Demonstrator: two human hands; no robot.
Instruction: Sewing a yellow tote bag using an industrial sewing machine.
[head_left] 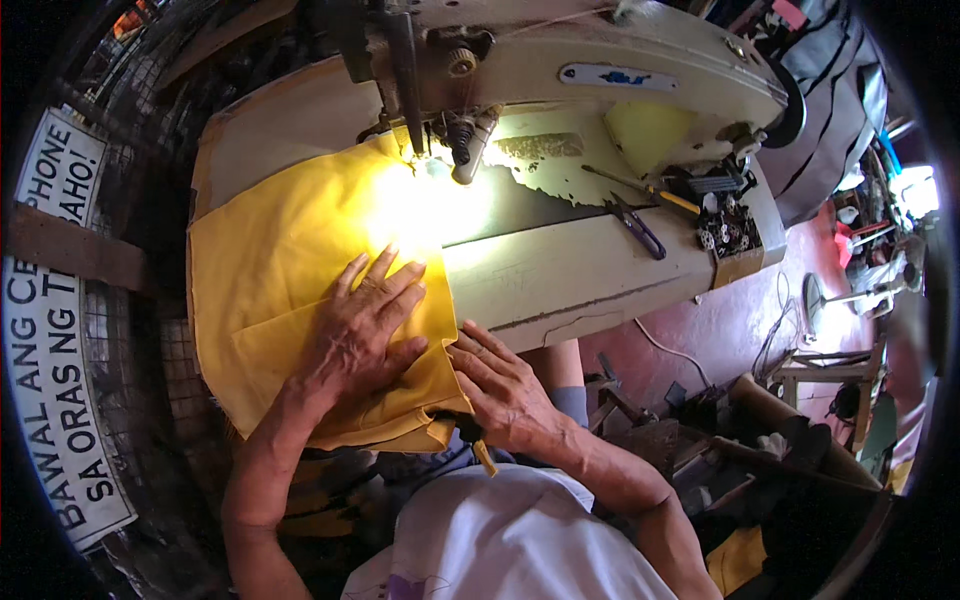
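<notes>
A large piece of yellow fabric (265, 275) lies across the bed of a sewing machine (530, 60), its far edge reaching under the needle area (415, 150). My left hand (365, 320) rests flat on top of the fabric with its fingers spread. At the fabric's right edge, by the front of the machine table, my right hand (505, 390) holds the overhanging cloth, which puckers there. The thumb of that hand is hidden by the fabric. Bright lamp light washes out the cloth near the needle.
Thread snips (638, 228) and a yellow-handled screwdriver (670, 200) lie on the machine table (560, 280), right of the fabric. Beside them stands a tray of small metal parts (730, 230). A lettered sign (75, 390) hangs at the left; a stand fan (815, 300) is far right.
</notes>
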